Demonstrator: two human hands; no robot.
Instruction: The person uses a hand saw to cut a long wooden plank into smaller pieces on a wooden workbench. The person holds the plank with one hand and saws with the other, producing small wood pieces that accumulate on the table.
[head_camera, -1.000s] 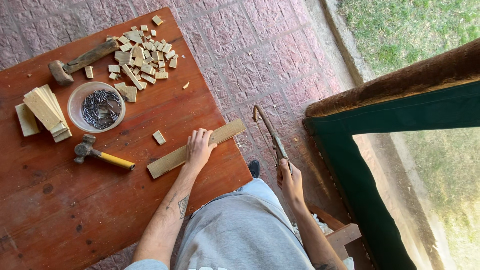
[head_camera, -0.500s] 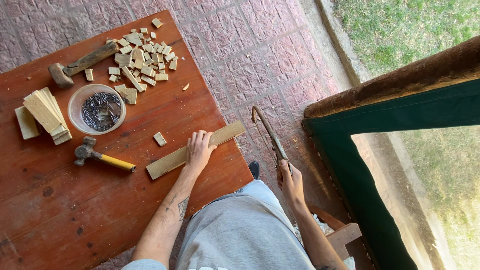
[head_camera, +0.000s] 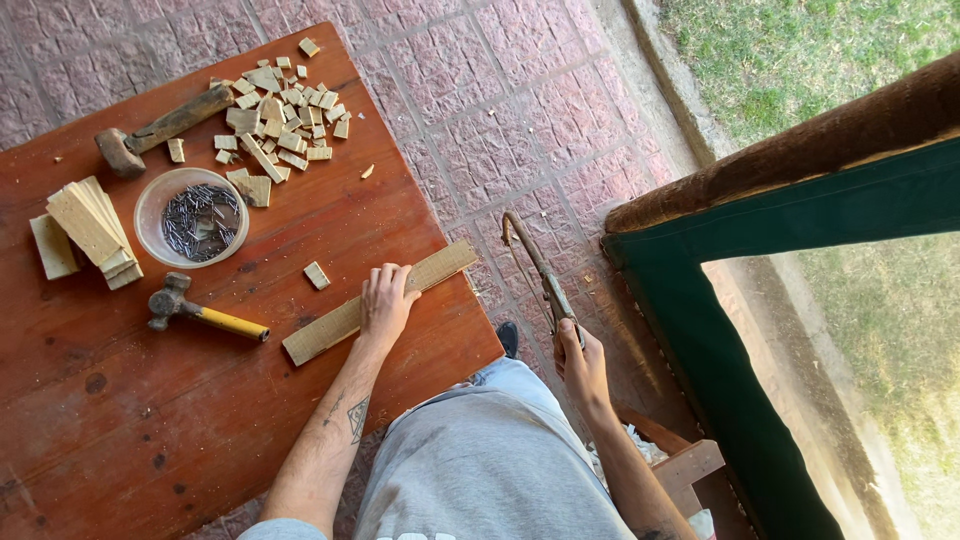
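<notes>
My left hand (head_camera: 385, 303) presses flat on a long wooden strip (head_camera: 330, 331) that lies slantwise on the red-brown table (head_camera: 120, 420), its far end reaching just past the table's right edge. My right hand (head_camera: 580, 358) hangs beside the table over the brick floor, shut on the handle of a hacksaw (head_camera: 535, 268) whose frame points away from me. A small cut block (head_camera: 317, 275) lies just left of my left hand.
On the table are a yellow-handled hammer (head_camera: 205, 314), a clear bowl of nails (head_camera: 192, 217), a stack of wooden slats (head_camera: 92, 232), a pile of small cut blocks (head_camera: 280, 110) and a wooden-handled mallet (head_camera: 160, 128). A green panel with a log rail (head_camera: 780, 160) stands right.
</notes>
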